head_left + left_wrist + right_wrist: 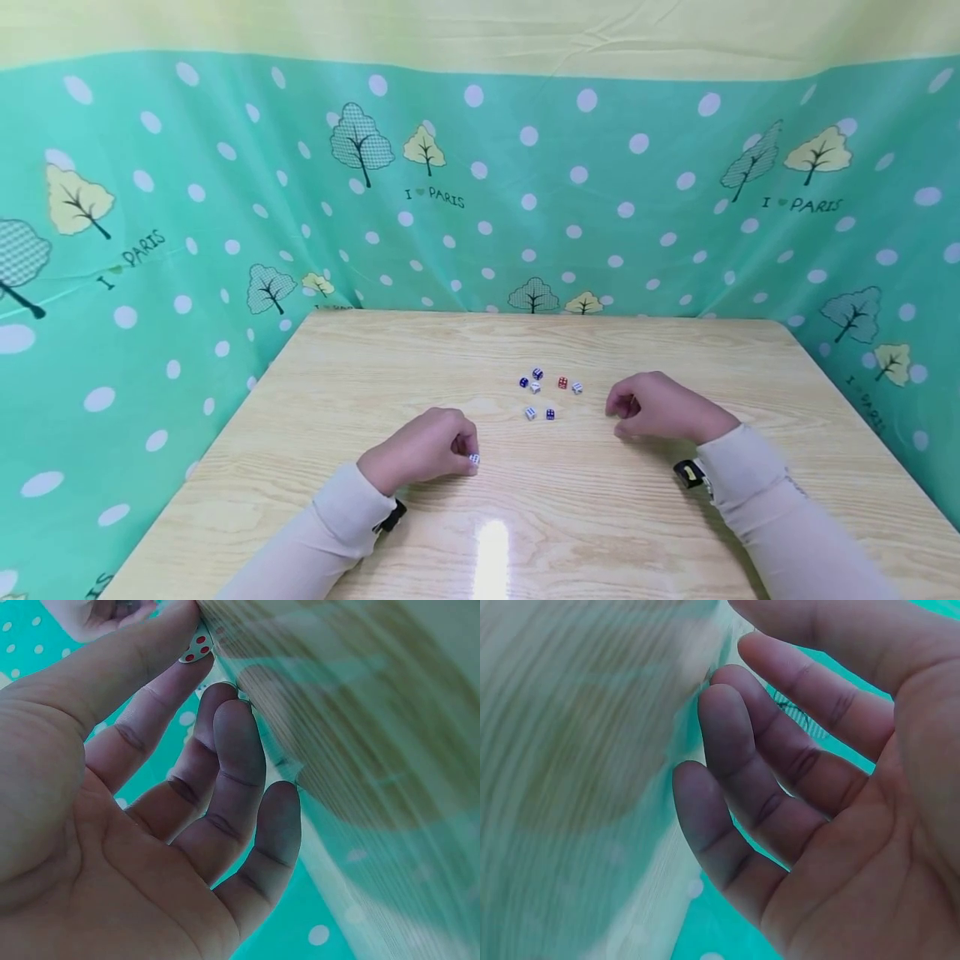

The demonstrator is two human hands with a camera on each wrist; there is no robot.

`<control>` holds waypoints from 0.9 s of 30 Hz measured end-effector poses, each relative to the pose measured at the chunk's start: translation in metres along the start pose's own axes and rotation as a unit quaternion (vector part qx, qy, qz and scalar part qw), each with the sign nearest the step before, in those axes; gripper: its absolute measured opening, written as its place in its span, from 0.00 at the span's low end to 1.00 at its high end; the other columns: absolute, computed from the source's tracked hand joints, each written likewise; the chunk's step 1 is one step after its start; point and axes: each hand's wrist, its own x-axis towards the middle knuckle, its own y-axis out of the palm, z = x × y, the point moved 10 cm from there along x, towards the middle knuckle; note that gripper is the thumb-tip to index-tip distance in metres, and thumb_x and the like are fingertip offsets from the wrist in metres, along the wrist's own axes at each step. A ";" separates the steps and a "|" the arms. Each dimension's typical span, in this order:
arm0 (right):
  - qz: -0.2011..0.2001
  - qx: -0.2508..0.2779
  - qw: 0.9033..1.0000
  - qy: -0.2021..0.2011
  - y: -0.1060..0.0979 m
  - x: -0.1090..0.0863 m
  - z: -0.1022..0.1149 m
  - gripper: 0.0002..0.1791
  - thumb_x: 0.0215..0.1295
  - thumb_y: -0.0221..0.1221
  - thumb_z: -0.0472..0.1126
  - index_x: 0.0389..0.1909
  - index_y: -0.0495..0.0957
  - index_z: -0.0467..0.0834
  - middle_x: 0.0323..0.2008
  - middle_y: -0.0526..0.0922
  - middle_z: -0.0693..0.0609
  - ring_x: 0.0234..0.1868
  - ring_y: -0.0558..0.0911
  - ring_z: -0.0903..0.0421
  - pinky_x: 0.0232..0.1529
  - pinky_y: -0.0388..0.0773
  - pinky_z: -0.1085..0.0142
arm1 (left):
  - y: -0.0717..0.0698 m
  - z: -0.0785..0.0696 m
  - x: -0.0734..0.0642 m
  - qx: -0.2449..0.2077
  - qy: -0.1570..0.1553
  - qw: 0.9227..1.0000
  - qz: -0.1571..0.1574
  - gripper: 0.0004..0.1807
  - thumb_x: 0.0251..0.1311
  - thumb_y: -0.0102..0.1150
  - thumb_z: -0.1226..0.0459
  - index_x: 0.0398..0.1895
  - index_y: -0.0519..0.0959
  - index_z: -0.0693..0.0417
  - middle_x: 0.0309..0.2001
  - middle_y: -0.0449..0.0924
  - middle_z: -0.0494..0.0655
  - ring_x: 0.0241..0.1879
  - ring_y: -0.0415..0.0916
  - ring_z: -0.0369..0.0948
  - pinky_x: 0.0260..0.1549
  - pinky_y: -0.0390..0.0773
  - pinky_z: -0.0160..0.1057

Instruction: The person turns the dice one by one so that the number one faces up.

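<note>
Between thumb and index finger, my left hand (427, 446) pinches a white die (474, 459) close to the tabletop. In the left wrist view, red pips show on that die (198, 646). My right hand (663, 406) rests on the table to the right of the loose dice, its fingers loosely bent and nothing held. A red die (562, 383) and a white die (577, 387) lie nearest to it. Farther left sit blue dice (537, 373) beside another white die (536, 387). Nearer to me are a white die (531, 413) and a blue die (551, 414), side by side.
The dice lie on a light wood-grain table (390, 350). A green polka-dot curtain (525, 217) with printed trees surrounds its back and sides. Bright light reflects off the table's near part.
</note>
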 end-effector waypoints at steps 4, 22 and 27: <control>-0.001 -0.002 1.000 -0.007 0.003 0.004 0.009 0.11 0.56 0.75 0.37 0.38 0.85 0.48 0.32 0.82 0.56 0.35 0.77 0.57 0.37 0.78 0.65 | -0.001 -0.005 0.001 0.004 0.005 1.000 0.000 0.10 0.57 0.77 0.61 0.25 0.83 0.41 0.27 0.77 0.31 0.29 0.72 0.31 0.31 0.75 0.32; -0.012 -0.024 0.999 -0.019 0.017 0.031 0.037 0.13 0.54 0.75 0.37 0.40 0.84 0.46 0.30 0.80 0.56 0.34 0.76 0.58 0.39 0.76 0.62 | -0.002 -0.002 -0.001 0.008 -0.004 1.000 -0.002 0.11 0.56 0.78 0.60 0.24 0.82 0.39 0.27 0.77 0.31 0.29 0.72 0.30 0.31 0.75 0.32; -0.012 -0.023 0.999 -0.019 0.020 0.035 0.043 0.14 0.55 0.75 0.38 0.41 0.84 0.45 0.30 0.79 0.56 0.33 0.76 0.58 0.39 0.75 0.62 | -0.001 0.000 -0.001 0.008 -0.003 1.000 -0.001 0.11 0.55 0.78 0.60 0.24 0.82 0.39 0.27 0.77 0.30 0.29 0.72 0.30 0.32 0.75 0.32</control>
